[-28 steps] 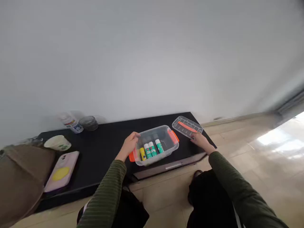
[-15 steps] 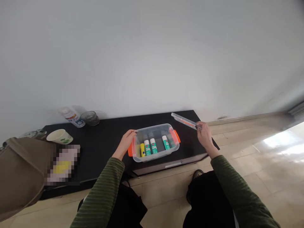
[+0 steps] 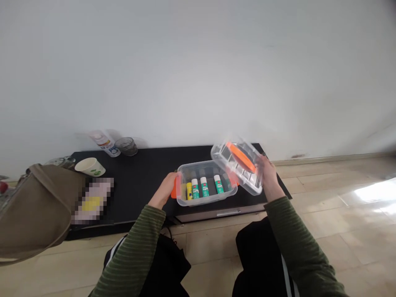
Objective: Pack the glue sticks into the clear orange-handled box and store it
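Note:
A clear plastic storage box with orange side latches rests on the black cabinet, uncovered on top. Inside stand a yellow glue stick and several green glue sticks with white caps. My left hand grips the box's left end by its orange latch. In my right hand is the clear lid with an orange handle, tilted and held by its right edge. The lid hangs above the box's right end and partly hides it.
On the black cabinet to the left are a paper cup, a glass, a spray can and a blurred-out packet. A brown bag stands at the far left. A wall rises behind.
My right hand has turned the lid from edge-on to face-up and brought it left over the box's right end. My left hand still holds the box.

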Motion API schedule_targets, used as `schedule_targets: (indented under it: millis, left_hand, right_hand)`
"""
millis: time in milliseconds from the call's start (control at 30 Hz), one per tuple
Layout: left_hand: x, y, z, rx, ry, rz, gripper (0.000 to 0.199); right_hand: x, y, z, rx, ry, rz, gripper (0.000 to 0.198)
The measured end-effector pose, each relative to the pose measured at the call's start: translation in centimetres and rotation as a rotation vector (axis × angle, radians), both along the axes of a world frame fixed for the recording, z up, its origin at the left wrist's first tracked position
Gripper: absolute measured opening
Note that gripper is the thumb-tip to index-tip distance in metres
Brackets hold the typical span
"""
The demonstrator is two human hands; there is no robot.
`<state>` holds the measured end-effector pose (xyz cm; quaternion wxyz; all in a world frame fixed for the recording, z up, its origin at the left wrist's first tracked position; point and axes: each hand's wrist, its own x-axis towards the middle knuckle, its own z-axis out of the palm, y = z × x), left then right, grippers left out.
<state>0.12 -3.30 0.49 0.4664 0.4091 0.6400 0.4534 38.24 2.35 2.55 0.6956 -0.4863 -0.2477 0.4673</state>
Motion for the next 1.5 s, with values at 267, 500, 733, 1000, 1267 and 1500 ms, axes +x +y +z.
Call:
schedule_targets:
  millis: [267,500,733,1000,1267,1500]
  left_hand:
    - [0.9,0.0,0.1,0.069,-0.079,0.008,0.033]
    - [1.0,0.7,0.2,0.013,-0.183,-0.004,0.057]
    - [1.0,0.1,0.7,0.048,-0.158,-0.077,0.057]
    - [1.3,-0.3,0.7,0.036,-0.156,-0.075,0.057]
    - [1.4,-1.0,1.4,-0.055,-0.228,0.004,0.059]
    - [1.0,-3.4,2.2,-0.219,-0.158,-0.173,0.061]
  right_hand:
    - [-6.5,1.8,0.4,-0.009,-0.162,0.429,0.043]
    - [-8.6,3.1,-0.6,0.065,-0.472,0.493,0.044]
    - [-9.3,3.1,-1.3,0.081,-0.803,0.443,0.034]
    - [-9.4,2.9,-1.4,0.056,-0.783,0.411,0.032]
    - [-7.9,2.3,-2.4,-0.001,-0.598,0.352,0.035]
    - [-6.2,-1.6,-3.4,-0.249,-0.349,0.462,0.032]
